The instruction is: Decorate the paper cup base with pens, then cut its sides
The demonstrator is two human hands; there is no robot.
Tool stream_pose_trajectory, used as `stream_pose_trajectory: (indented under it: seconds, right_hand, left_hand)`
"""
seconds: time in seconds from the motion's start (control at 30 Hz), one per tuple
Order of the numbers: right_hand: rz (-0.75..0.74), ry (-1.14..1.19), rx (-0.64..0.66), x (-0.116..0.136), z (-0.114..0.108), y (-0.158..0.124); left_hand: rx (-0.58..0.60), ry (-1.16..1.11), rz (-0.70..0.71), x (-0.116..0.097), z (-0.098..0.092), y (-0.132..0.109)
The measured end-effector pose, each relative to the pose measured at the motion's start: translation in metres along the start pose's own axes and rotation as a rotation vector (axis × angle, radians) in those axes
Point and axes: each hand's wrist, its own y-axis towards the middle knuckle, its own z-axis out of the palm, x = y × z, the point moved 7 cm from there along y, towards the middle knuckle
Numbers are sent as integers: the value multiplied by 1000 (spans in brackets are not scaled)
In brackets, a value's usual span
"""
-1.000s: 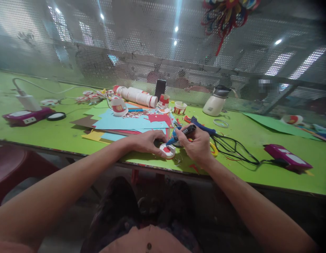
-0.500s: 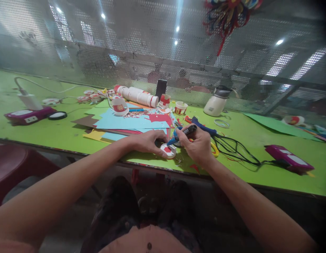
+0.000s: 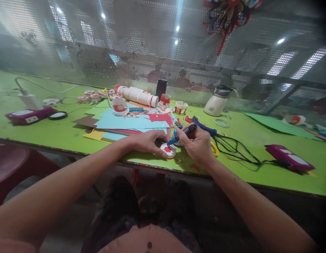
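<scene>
Left hand point(image 3: 149, 143) holds the red-and-white disc point(image 3: 168, 151) by its rim, near the front of the counter point(image 3: 60, 138); right hand point(image 3: 197, 144) grips a blue marker point(image 3: 188, 130), tip at the disc. Disc probably light, fairly stiff, crushable — best pinched at the rim, face clear.

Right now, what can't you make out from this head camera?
In the head view:
White round disc with red patch: left rim, hidden by the left hand.
Blue-and-black marker: tip contact, too small; barrel partly covered by the right hand.
White-and-red paper cup: markings, too small.
Dark-red plastic stool: cut off by left edge.
</scene>
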Motion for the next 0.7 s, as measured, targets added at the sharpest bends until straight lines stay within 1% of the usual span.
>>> stream_pose_trajectory:
  seconds: [0.17, 0.37, 0.43, 0.6, 0.7]
  right_hand:
    - [-5, -33, -10, 1, -2, 0]
    - [-7, -17, -14, 1, -2, -1]
    - [-19, -4, -29, 3, -3, -2]
    - [-22, -1, -124, 6, -11, -2]
    - [-36, -29, -102, 7, -9, -1]
  left_hand:
    - [21, 48, 6, -3, 0, 0]
    - [53, 30, 85, -9, -1, -1]
    - [56, 36, 72, -8, -1, -1]
    - [21, 25, 12, 0, -1, 1]
    - [10, 12, -3, 2, -1, 1]
